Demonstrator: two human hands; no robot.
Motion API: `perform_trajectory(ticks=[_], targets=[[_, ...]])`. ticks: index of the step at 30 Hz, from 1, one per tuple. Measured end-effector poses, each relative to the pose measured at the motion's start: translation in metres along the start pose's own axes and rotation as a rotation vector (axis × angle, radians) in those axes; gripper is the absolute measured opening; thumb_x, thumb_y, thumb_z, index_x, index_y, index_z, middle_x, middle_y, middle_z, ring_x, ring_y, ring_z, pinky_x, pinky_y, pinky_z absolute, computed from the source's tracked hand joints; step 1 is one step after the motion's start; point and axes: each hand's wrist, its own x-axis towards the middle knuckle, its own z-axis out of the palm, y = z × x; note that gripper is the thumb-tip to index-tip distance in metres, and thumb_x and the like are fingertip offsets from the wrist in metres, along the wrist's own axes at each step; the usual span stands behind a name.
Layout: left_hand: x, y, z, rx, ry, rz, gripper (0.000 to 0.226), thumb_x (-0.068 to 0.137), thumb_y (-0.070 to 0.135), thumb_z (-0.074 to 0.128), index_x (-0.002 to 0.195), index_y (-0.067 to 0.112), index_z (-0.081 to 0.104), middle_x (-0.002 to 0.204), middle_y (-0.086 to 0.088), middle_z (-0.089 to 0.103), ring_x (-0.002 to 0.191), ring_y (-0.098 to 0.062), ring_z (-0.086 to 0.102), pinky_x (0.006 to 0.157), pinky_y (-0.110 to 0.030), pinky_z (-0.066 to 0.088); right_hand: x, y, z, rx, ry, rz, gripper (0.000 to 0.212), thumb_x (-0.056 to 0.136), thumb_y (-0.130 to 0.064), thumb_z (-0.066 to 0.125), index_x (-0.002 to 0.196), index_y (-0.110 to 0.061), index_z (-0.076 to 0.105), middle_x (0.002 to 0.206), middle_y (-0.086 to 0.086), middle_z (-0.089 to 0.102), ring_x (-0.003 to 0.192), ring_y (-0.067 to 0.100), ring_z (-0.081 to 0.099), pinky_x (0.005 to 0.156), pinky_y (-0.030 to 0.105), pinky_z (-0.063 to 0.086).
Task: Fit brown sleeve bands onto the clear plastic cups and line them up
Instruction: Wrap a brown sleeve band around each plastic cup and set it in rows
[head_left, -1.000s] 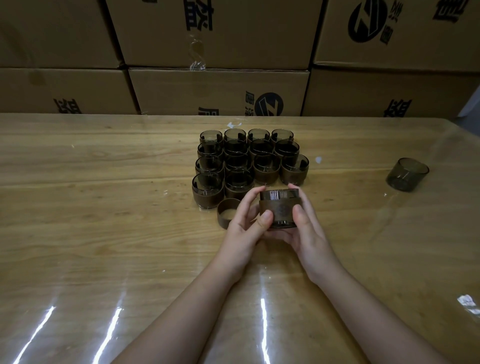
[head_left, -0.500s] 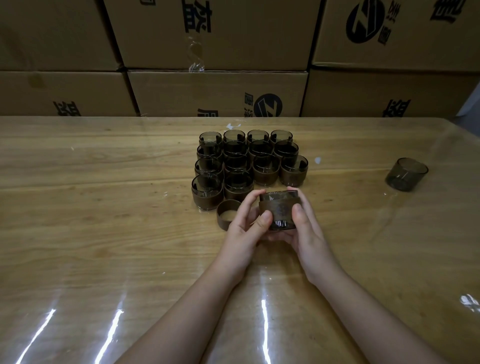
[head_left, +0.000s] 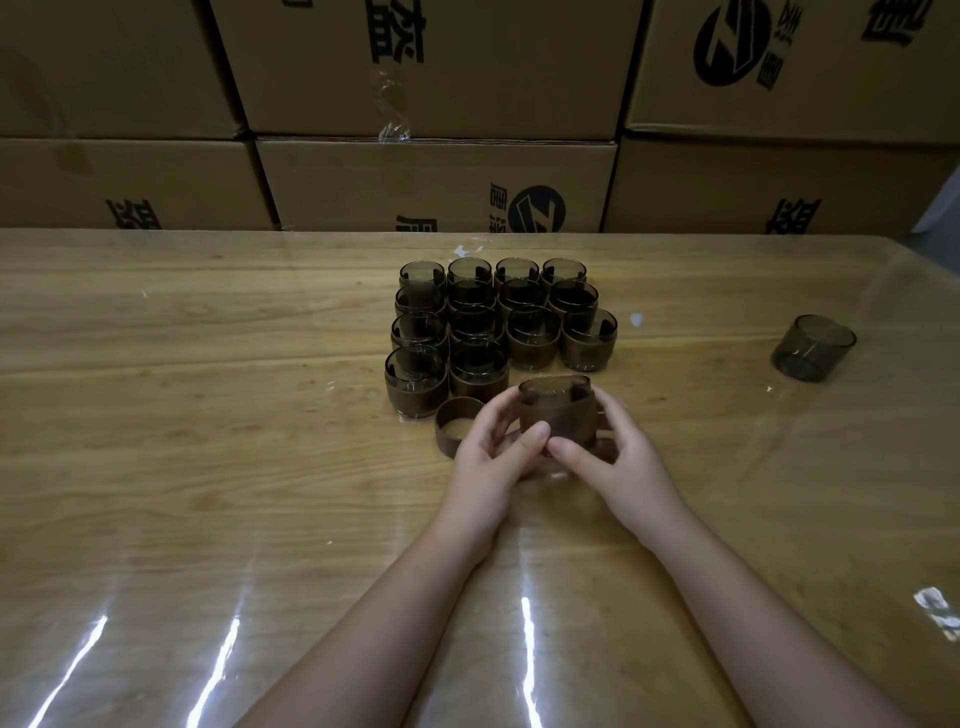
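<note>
Smoky grey cups (head_left: 535, 332), brown bands (head_left: 457, 426), tan black-printed cartons (head_left: 436, 182).

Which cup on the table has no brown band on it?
The lone cup far to the right, tilted and apart from the group. The grouped cups and the cup in the hands wear bands.

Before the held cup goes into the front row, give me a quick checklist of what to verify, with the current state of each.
1. Cup held by both hands, left hand and right hand: ok.
2. Band fully seated on that cup: cannot tell, fingers cover its lower edge.
3. Open slot in the front row, right of its two cups: ok.
4. Loose band lies left of the slot, not in it: ok.
5. Next bare cup waits far right on the table: ok.
</note>
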Motion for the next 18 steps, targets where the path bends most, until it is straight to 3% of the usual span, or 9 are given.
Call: perform_trajectory(ticks=[2, 6, 8, 11, 15, 18], targets=[[0.000, -0.001, 0.000, 0.047, -0.027, 0.001, 0.049, 0.088, 0.009, 0.062, 0.136, 0.015, 0.051, 0.127, 0.000, 0.064, 0.118, -0.017, 0.061, 0.093, -0.035, 0.053, 0.003, 0.003, -0.006, -0.079, 0.014, -0.028, 0.071, 0.077, -0.020, 0.079, 0.134, -0.040, 0.041, 0.129, -0.018, 0.049, 0.119, -0.004, 0.048, 0.098, 0.021, 0.043], [0.001, 0.000, 0.002, 0.121, -0.020, 0.038, 0.048, 0.092, -0.005, 0.055, 0.137, 0.008, 0.048, 0.136, -0.007, 0.057, 0.128, -0.018, 0.052, 0.108, -0.038, 0.042, 0.006, 0.010, -0.004, -0.118, 0.049, -0.107, 0.085, 0.073, -0.008, 0.082, 0.139, -0.036, 0.036, 0.137, -0.009, 0.047, 0.128, 0.001, 0.044, 0.099, 0.008, 0.036], [-0.001, 0.002, 0.004, 0.175, 0.005, 0.055, 0.046, 0.092, -0.006, 0.055, 0.135, 0.010, 0.051, 0.138, -0.007, 0.055, 0.130, -0.016, 0.050, 0.109, -0.037, 0.042, 0.010, 0.015, -0.005, -0.127, 0.057, -0.085, 0.081, 0.072, -0.012, 0.083, 0.138, -0.033, 0.040, 0.136, -0.010, 0.051, 0.127, 0.004, 0.047, 0.104, 0.018, 0.038], [-0.004, 0.001, 0.005, 0.298, 0.058, 0.110, 0.035, 0.093, -0.003, 0.055, 0.114, 0.024, 0.061, 0.128, -0.003, 0.061, 0.115, -0.012, 0.060, 0.099, -0.035, 0.050, 0.018, 0.021, -0.009, -0.066, 0.086, 0.014, 0.077, 0.073, -0.015, 0.082, 0.136, -0.036, 0.042, 0.126, -0.019, 0.056, 0.117, -0.003, 0.052, 0.097, 0.020, 0.042], [-0.010, -0.004, 0.008, 0.363, -0.037, 0.046, 0.024, 0.098, 0.003, 0.049, 0.095, 0.023, 0.063, 0.079, 0.007, 0.070, 0.066, -0.013, 0.062, 0.064, -0.034, 0.053, 0.031, 0.024, -0.009, 0.044, 0.160, 0.089, 0.067, 0.075, -0.013, 0.080, 0.129, -0.036, 0.047, 0.111, -0.029, 0.058, 0.099, -0.018, 0.055, 0.078, 0.006, 0.046], [-0.011, -0.006, 0.011, 0.468, -0.123, 0.012, 0.028, 0.099, 0.005, 0.048, 0.090, 0.027, 0.063, 0.068, 0.008, 0.066, 0.059, -0.013, 0.060, 0.062, -0.031, 0.052, 0.041, 0.025, -0.007, 0.045, 0.155, 0.108, 0.063, 0.075, -0.012, 0.080, 0.123, -0.036, 0.047, 0.107, -0.029, 0.057, 0.092, -0.023, 0.054, 0.072, 0.003, 0.045]])
